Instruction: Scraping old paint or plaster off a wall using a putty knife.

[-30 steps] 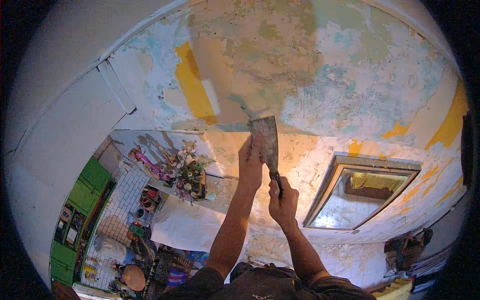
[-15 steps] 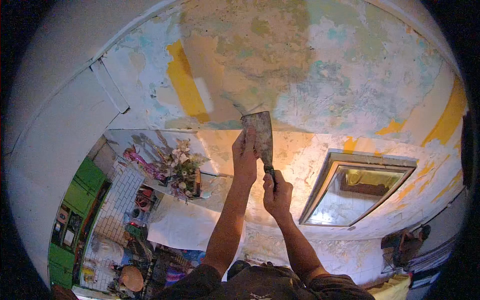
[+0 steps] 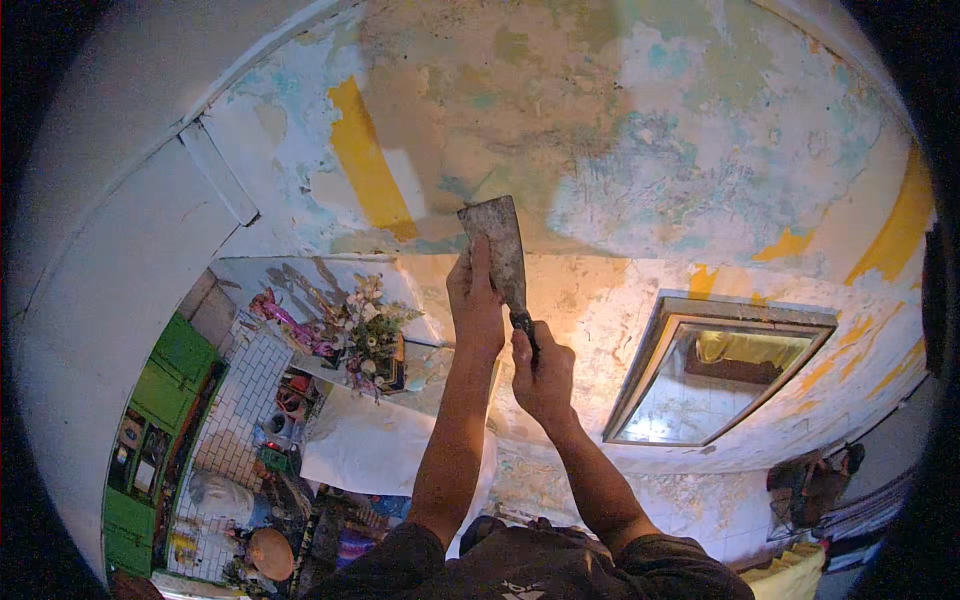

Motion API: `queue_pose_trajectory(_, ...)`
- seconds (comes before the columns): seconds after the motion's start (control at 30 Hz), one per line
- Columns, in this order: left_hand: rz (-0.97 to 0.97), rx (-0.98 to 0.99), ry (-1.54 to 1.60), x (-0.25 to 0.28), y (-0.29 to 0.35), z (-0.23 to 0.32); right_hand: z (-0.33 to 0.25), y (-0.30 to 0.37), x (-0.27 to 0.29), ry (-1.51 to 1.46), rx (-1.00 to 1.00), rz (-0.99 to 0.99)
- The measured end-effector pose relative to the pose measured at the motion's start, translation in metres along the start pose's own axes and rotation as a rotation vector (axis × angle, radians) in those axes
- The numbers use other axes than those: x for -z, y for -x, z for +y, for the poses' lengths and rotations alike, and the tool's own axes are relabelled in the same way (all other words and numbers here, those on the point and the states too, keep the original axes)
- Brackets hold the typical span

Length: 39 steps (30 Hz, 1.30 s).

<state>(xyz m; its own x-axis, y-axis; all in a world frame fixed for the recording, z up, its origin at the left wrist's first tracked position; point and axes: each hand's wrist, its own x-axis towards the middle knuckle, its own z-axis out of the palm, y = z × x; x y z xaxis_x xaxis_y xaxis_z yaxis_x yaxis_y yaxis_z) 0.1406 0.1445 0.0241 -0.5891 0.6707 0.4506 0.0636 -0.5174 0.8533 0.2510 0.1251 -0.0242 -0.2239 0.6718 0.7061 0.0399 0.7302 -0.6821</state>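
A scraper with a broad, stained metal blade (image 3: 497,232) is raised in front of me, its wide edge against the patchy, peeling painted surface (image 3: 560,130). My right hand (image 3: 545,378) is closed round its dark handle. Higher up, my left hand (image 3: 474,305) grips the blade's left side, with fingers laid along the metal. Around the blade edge the surface shows beige, pale blue and greenish patches. A yellow painted stripe (image 3: 370,160) runs just left of the blade.
At right a wood-framed mirror (image 3: 715,370) hangs on the stained wall. Artificial flowers (image 3: 368,325) stand to the left, above a white sheet (image 3: 355,450). Farther left are green cabinets (image 3: 170,375) and white tiles (image 3: 240,375). A light beam (image 3: 215,170) crosses the upper left.
Both hands and the scraper have shifted left and slightly up along the peeling surface. My grip on the scraper looks the same.
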Motion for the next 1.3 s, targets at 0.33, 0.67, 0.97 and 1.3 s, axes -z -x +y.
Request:
queue_pose_trajectory(0.33,-0.106,0.186,0.225,-0.015,0.018,0.000,0.006,0.012,0.026,0.039,-0.082,-0.021)
queue_pose_trajectory(0.67,-0.061,0.276,0.253,-0.015,0.021,0.001,-0.006,0.010,0.029,0.038,-0.115,-0.090)
queue_pose_trajectory(0.97,-0.068,0.264,0.254,-0.013,0.024,-0.009,-0.005,0.014,0.035,0.067,-0.119,-0.073)
queue_pose_trajectory(1.3,-0.016,0.022,0.151,-0.004,0.013,0.003,-0.015,0.001,0.022,0.029,-0.048,-0.093)
